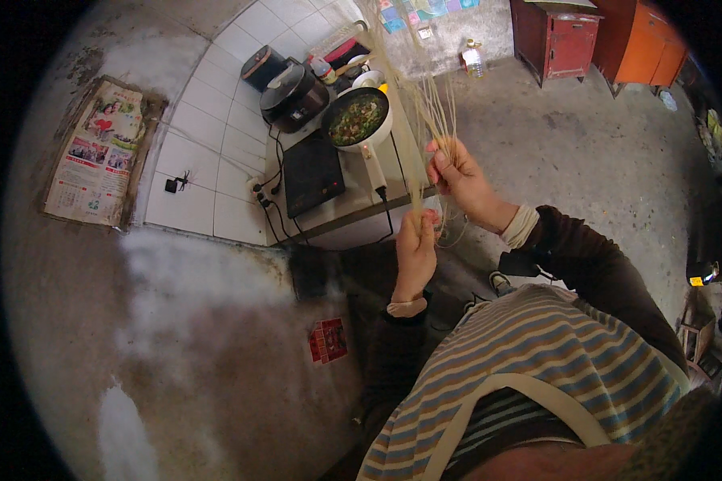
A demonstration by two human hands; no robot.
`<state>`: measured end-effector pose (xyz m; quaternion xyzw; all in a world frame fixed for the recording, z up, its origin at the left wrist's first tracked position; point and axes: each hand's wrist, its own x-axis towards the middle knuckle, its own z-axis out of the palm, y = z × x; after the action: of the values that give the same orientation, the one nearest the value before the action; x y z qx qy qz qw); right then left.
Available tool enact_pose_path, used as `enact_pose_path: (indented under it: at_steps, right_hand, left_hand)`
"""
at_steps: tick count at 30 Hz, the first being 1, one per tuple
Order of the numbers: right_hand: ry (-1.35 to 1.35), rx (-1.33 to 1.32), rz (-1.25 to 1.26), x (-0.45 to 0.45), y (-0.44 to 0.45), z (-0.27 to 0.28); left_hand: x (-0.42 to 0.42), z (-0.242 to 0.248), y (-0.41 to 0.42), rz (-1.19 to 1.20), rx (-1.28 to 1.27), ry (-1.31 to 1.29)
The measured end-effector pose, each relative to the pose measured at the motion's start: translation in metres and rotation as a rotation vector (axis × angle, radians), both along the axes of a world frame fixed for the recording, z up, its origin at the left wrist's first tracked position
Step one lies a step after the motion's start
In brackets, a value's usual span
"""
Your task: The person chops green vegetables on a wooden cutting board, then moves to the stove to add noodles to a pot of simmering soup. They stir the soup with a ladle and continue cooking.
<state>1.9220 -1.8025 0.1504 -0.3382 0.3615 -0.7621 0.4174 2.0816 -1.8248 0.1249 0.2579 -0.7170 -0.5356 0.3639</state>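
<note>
Both hands hold long, thin, pale strands that look like dried noodles (436, 111) and rise towards the top of the view. My left hand (415, 255) is closed round one bundle near the front edge of the counter. Higher and to the right, my right hand (466, 180) grips a second bundle between thumb and fingers, with some loose strands hanging below it. Left of the strands stands a white-handled electric pan (370, 135) holding chopped green and brown food (356, 120). A small red light shows on its handle, and its cord hangs over the counter edge.
A black induction cooktop (313, 174) lies beside the pan on the counter (349, 210). Behind are a dark rice cooker (293, 99), a bottle with a red label (322, 69) and a white bowl (370, 79). Cords run to a wall socket (254, 185). An oil bottle (473, 60) stands by the far wall.
</note>
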Motion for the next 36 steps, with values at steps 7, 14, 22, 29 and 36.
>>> enact_pose_path:
  at_steps: [7, 14, 22, 29, 36]
  right_hand:
    - [0.081, -0.048, -0.22, 0.021, -0.015, -0.012]
    - [0.19, -0.008, -0.107, 0.005, -0.012, -0.022]
    - [0.163, 0.107, -0.209, -0.025, -0.015, -0.01]
    - [0.076, 0.182, -0.106, -0.04, -0.011, -0.006]
    - [-0.248, 0.082, 0.187, -0.038, -0.002, 0.006]
  left_hand:
    - [-0.011, 0.004, 0.016, 0.084, 0.054, -0.167]
    - [0.005, 0.011, -0.002, 0.142, -0.206, -0.31]
    - [0.021, 0.032, -0.016, 0.133, -0.208, -0.31]
    - [0.03, 0.047, -0.031, 0.083, -0.279, -0.365]
    - [0.013, 0.025, -0.019, -0.04, -0.161, -0.453]
